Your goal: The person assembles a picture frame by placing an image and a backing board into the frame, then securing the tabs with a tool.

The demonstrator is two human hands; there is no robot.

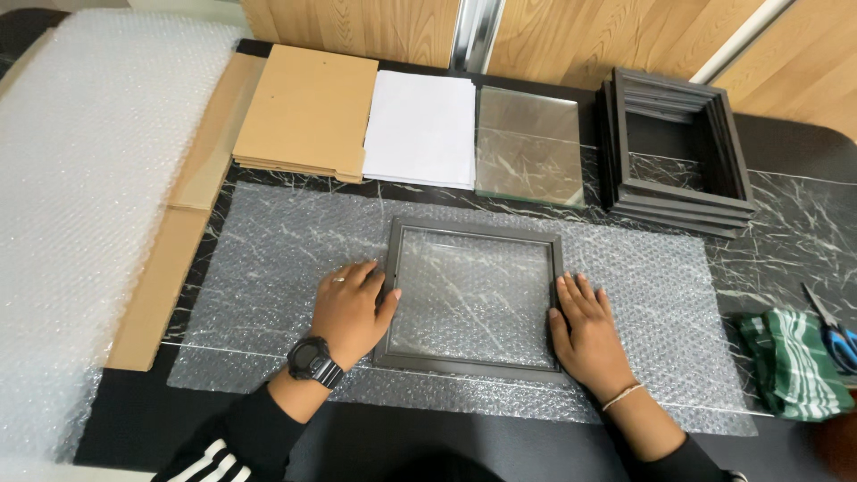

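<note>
A dark picture frame with a clear pane in it lies flat on a sheet of bubble wrap in the middle of the black marble table. My left hand, with a black watch on the wrist, rests flat against the frame's left edge, fingers spread. Flat against the frame's right edge lies my right hand, a thin bracelet on its wrist. Neither hand grips anything.
Along the back stand a stack of brown backing boards, a stack of white paper, glass panes and a pile of dark frames. A bubble wrap roll and cardboard strips lie left. A green striped cloth and blue-handled scissors lie right.
</note>
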